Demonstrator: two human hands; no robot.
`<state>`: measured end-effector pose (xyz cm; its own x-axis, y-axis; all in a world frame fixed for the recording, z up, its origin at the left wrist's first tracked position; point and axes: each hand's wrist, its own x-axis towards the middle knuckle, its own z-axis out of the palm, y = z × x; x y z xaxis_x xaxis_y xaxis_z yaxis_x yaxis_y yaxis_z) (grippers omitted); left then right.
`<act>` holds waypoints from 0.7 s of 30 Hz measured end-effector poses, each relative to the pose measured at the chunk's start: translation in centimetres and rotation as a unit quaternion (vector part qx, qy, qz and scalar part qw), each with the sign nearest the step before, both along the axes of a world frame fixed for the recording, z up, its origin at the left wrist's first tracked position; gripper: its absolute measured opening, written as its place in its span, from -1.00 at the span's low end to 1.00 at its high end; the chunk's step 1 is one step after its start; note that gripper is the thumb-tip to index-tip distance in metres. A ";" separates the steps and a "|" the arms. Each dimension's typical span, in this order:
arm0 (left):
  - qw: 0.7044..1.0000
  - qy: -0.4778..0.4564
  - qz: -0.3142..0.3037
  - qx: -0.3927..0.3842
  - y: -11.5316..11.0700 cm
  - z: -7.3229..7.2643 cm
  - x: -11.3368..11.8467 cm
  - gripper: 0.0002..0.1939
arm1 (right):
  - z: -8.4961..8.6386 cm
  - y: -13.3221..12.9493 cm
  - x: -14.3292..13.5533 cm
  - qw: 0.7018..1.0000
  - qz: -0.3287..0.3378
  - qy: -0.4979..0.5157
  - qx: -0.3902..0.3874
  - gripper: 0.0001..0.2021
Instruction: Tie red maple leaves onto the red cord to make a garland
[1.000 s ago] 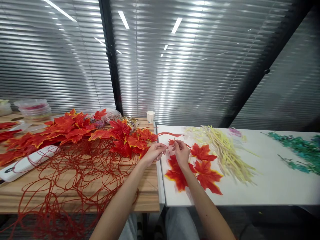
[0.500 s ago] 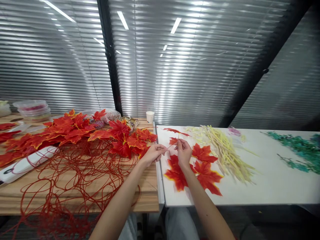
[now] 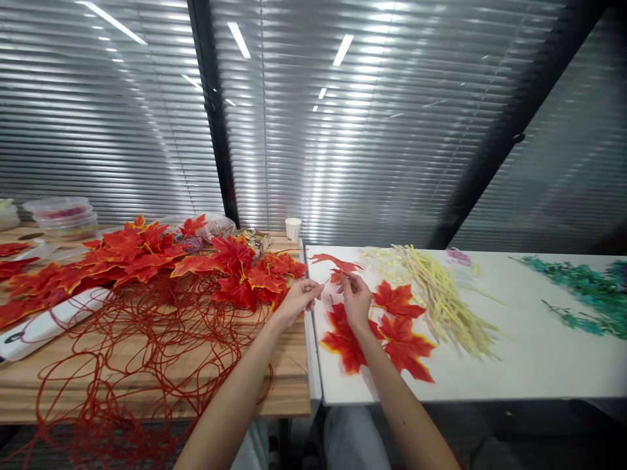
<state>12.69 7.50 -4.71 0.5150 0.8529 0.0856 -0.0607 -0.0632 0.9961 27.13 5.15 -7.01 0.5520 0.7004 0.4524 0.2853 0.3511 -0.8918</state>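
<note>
My left hand [image 3: 300, 300] is pinched near the seam of the two tables, its fingertips closed on something too thin to make out. Just to its right, my right hand [image 3: 354, 297] pinches a red maple leaf [image 3: 337, 264] that hangs over the white table. Several red leaves with yellow edges [image 3: 405, 344] lie flat under and beside my right forearm. On the wooden table a heap of red leaves [image 3: 127, 251] sits behind a tangle of thin red cord [image 3: 161, 352], part of which droops over the front edge.
A white power strip [image 3: 59, 320] lies at the left, with plastic tubs [image 3: 66, 219] behind it. A paper cup [image 3: 292, 229] stands at the back. Pale yellow strands [image 3: 441, 300] and green foliage [image 3: 588, 294] lie on the white table [image 3: 529, 372]. Blinds rise behind.
The leaf at my right hand has tilted and shifted slightly left, showing more of its face. My hands have moved a little left and remain close together.
</note>
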 end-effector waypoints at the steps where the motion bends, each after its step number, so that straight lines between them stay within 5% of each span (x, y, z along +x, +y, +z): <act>1: 1.000 0.002 0.004 -0.003 0.0 0.1 0.0 -0.66 | -0.1 0.1 0.1 1.000 -0.001 -0.010 -0.003 -0.73; 13: 0.999 0.012 0.050 0.000 0.0 0.0 0.1 -0.71 | -1.9 0.8 1.0 0.994 -0.058 -0.090 -0.022 -0.78; 21: 0.998 0.010 0.066 -0.017 0.1 -0.1 0.1 -0.76 | -1.4 0.8 0.9 0.988 -0.056 -0.142 -0.032 -0.79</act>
<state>12.79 7.62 -4.84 0.4000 0.9154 0.0457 -0.0338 -0.0351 0.9988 27.99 5.96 -8.41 0.4841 0.6749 0.5569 0.5614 0.2486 -0.7893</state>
